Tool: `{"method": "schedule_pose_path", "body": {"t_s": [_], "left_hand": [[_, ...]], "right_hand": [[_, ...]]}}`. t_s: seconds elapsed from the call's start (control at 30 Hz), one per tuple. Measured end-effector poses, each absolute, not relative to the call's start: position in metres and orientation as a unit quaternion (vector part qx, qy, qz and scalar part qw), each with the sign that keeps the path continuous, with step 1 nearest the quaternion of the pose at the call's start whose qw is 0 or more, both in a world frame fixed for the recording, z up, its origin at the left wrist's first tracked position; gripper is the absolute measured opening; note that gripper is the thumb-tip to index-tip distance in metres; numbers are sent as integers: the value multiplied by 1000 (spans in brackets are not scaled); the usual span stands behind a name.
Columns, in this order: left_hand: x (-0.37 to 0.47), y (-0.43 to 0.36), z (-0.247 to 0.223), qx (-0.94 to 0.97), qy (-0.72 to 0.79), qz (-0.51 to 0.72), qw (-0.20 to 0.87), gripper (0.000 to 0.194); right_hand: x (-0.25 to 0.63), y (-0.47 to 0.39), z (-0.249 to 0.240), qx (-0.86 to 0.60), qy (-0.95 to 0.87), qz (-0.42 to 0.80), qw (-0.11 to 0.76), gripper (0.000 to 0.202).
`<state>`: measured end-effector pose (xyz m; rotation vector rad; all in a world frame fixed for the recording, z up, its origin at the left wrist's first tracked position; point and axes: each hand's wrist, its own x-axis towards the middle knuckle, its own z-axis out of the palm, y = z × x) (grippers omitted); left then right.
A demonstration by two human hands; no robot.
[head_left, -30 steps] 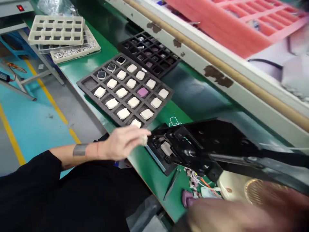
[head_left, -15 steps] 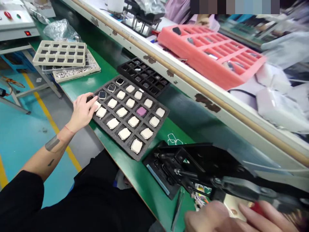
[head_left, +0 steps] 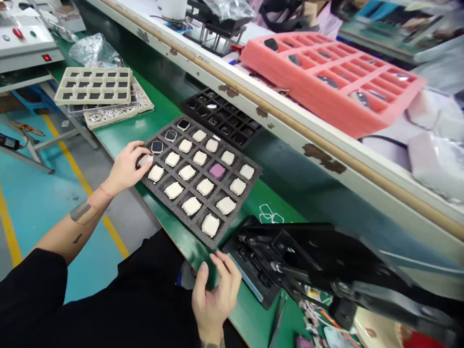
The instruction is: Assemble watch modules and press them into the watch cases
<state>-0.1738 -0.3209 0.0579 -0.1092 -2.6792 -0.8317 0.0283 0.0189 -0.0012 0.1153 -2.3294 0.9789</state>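
My left hand [head_left: 130, 164] is at the near left corner of a dark grey foam tray [head_left: 183, 218], its thumb and fingers pinching a white watch-shaped piece [head_left: 145, 160] at the corner slot. More white pieces of that shape sit in the tray's compartments, along with one purple piece [head_left: 217, 170]. Several dark-faced watch cases [head_left: 157, 147] fill the far left row. Palm up, my right hand [head_left: 216, 290] hovers by the bench's front edge with fingers apart and nothing in it. To its right stands a black lever-handled fixture [head_left: 290, 261].
A black compartment tray [head_left: 232, 126] lies partly beneath the raised shelf. On that shelf rests a pink foam tray [head_left: 326, 87]. Cream trays [head_left: 94, 99] are stacked at the far left near a plastic bag [head_left: 92, 50]. Thin white frames [head_left: 270, 214] lie behind the fixture.
My right hand has come away from the fixture's handle, moving left to the bench's front edge, and its fingers are now apart. My left hand stays at the tray corner, the piece now tilted.
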Motion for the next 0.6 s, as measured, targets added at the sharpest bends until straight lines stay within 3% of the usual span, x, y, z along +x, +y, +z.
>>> {"method": "schedule_pose_path", "body": {"t_s": [0.07, 0.13, 0.23, 0.3, 0.43, 0.6], "left_hand": [[-171, -318, 55, -21, -940, -291, 175, 38], [-170, -320, 51, 2, -930, -321, 177, 48], [-180, -334, 47, 70, -905, -394, 146, 77], [-191, -344, 46, 107, -889, -436, 89, 87], [-208, -358, 48, 82, -872, -483, -20, 85], [-195, -381, 48, 128, -740, -660, -13, 78]], "right_hand": [[28, 23, -5, 34, -875, 380, 297, 29], [29, 26, -7, 1, -869, 416, 269, 39], [26, 22, -6, -82, -824, 547, 121, 72], [17, 15, -2, -129, -763, 633, 38, 88], [-16, 6, 11, -217, -652, 725, 38, 102], [-41, 9, 27, -287, -565, 773, 4, 106]]}}
